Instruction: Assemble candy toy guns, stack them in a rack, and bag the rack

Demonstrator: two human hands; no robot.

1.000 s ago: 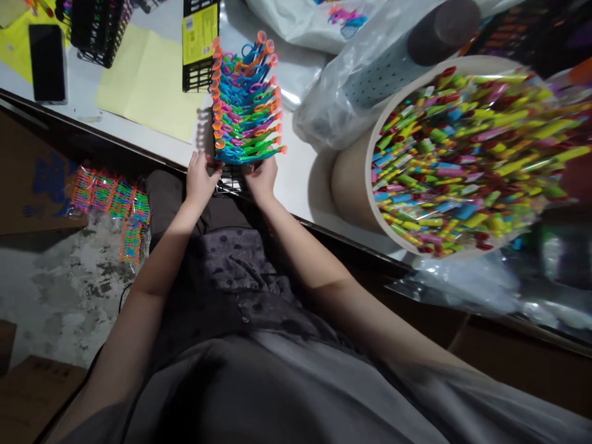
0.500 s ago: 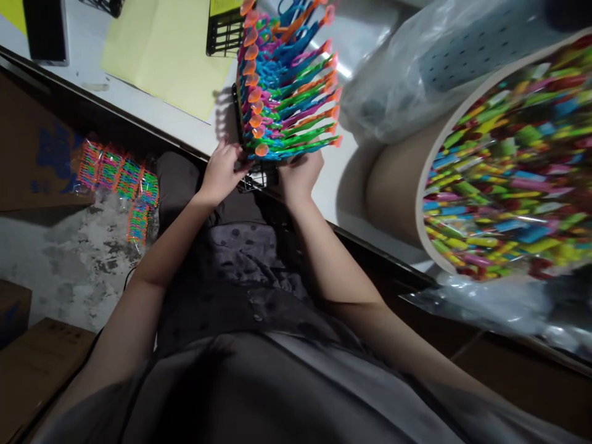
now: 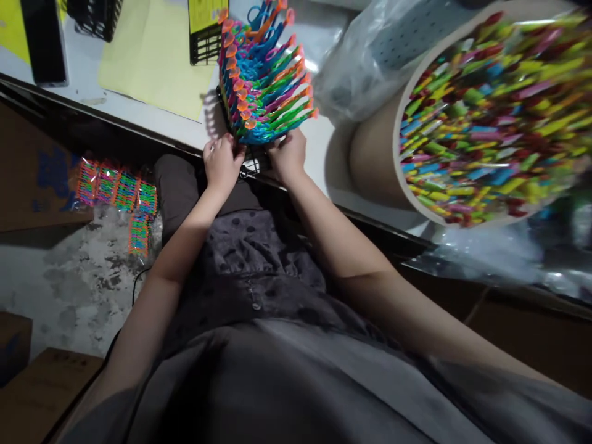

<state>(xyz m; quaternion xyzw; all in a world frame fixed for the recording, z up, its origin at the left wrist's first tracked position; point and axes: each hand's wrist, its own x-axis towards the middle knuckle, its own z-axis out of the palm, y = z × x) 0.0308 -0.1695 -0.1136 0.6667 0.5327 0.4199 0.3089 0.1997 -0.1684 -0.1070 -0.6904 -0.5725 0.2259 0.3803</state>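
A black wire basket (image 3: 256, 155) stands at the table's near edge, packed with rows of colourful plastic pieces (image 3: 266, 80) in blue, green, pink and orange. Orange knobs tip both sides of the rows, and a few loops stick up at the far end. My left hand (image 3: 222, 161) is closed at the basket's near left corner, its fingers curled at the wire. On the other side, my right hand (image 3: 289, 155) grips the near right corner, its fingertips partly hidden under the pieces.
At right a large round tub (image 3: 377, 157) holds many coloured pieces, with clear plastic bags (image 3: 356, 80) around it. Yellow paper (image 3: 148, 68), a phone (image 3: 44, 43) and another black basket (image 3: 99, 18) lie left. Bagged colourful pieces (image 3: 115, 185) and cardboard boxes (image 3: 55, 388) sit below.
The view has shifted, so the basket and hands appear farther left and slightly higher. Both hands stay at the basket's near corners, with the left fingers slightly more curled in.
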